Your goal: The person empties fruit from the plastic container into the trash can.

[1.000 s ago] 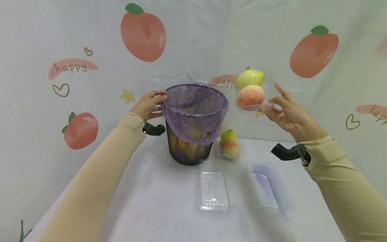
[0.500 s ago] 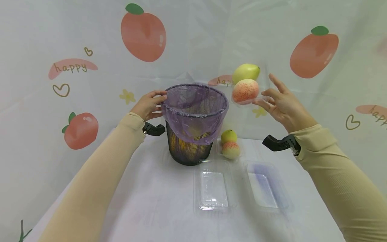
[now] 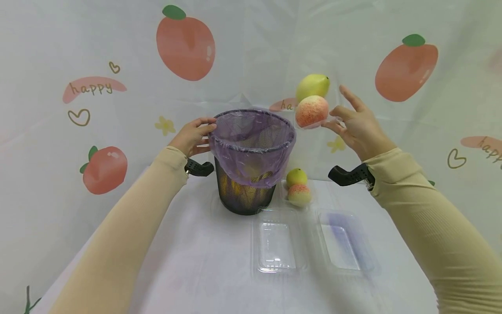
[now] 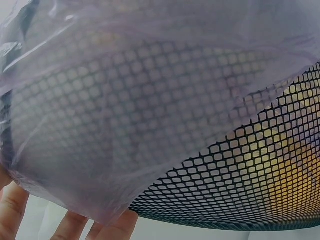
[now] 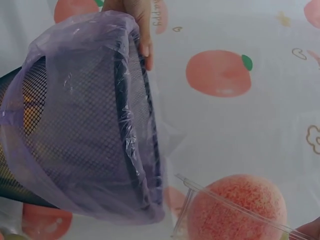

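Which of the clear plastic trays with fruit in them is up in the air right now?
The tray with fruit held by the right hand beside the bin's rim. The other fruit tray sits on the table behind the two empty trays.

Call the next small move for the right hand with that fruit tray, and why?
Probably carry it a little further left and tip it over the bin. The right hand holds the clear tray with a peach and pear raised just right of the bin's rim, not yet above the opening. The left hand steadies the rim.
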`<action>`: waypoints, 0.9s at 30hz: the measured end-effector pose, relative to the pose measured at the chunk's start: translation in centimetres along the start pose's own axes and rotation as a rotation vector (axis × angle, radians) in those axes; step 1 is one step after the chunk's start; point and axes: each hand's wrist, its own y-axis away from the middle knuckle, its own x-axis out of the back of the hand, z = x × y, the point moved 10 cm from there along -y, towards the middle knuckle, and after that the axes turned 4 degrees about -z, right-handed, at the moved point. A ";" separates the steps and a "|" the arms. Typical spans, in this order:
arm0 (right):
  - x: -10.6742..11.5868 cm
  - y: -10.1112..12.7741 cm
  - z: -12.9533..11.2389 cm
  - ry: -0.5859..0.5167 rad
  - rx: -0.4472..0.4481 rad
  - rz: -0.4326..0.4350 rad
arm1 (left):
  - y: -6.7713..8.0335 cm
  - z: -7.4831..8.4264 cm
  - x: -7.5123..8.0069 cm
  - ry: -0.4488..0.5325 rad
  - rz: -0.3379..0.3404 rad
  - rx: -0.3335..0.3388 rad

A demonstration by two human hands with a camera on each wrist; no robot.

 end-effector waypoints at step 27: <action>-2.8 -1.0 -0.5 0.144 0.067 0.025 | 0.2 0.1 -0.1 0.000 -0.018 -0.002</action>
